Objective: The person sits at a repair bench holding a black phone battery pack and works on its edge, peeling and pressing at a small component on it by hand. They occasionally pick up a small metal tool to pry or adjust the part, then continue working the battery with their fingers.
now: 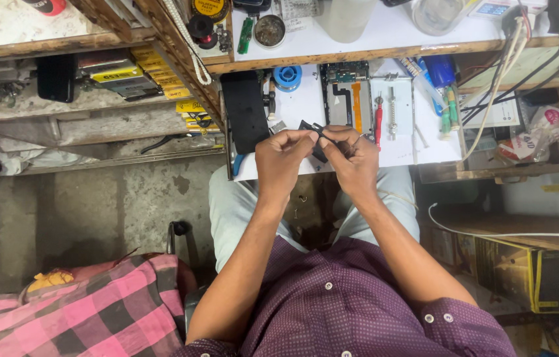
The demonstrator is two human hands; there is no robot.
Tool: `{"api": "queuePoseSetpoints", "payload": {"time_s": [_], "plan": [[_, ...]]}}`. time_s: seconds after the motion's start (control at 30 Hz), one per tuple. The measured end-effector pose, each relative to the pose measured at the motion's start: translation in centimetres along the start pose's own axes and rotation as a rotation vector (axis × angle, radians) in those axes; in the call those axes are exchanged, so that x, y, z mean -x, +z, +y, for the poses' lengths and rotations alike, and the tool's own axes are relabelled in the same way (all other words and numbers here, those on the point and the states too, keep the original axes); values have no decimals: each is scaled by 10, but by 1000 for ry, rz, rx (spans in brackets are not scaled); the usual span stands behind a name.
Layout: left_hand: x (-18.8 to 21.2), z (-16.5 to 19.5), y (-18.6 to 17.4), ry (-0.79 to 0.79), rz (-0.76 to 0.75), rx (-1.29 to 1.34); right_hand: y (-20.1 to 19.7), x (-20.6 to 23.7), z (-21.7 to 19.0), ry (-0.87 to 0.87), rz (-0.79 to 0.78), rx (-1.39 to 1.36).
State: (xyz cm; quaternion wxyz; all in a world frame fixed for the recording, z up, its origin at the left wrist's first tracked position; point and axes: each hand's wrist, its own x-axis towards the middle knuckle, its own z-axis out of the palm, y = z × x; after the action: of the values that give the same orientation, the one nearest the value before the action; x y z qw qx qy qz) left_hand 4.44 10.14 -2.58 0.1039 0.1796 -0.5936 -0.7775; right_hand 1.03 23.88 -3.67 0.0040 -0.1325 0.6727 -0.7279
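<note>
Purple shirt [359,311]; hands [319,155] hide small black part [316,129].

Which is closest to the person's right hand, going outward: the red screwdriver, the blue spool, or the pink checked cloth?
From the right hand:
1. Red screwdriver, just beyond it on the white bench top.
2. Blue spool, farther up the bench, toward the left.
3. Pink checked cloth, far off at the lower left, beside the person.

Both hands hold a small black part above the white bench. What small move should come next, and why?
Probably lower the small black part onto the white bench near the opened phone. Both the left hand and right hand pinch it in mid-air, unsupported.
</note>
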Motion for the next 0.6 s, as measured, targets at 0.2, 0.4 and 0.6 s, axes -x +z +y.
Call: {"api": "queuePoseSetpoints", "payload": {"time_s": [0.2,0.4,0.6], "plan": [[-2,-3,-2,-35,-12,42,0,0,-1,33,-28,-43],[-2,-4,-4,-57,-13,95,1,2,-1,43,-50,-26],[-4,-6,-2,-115,21,169,0,4,1,57,-81,-52]]}}
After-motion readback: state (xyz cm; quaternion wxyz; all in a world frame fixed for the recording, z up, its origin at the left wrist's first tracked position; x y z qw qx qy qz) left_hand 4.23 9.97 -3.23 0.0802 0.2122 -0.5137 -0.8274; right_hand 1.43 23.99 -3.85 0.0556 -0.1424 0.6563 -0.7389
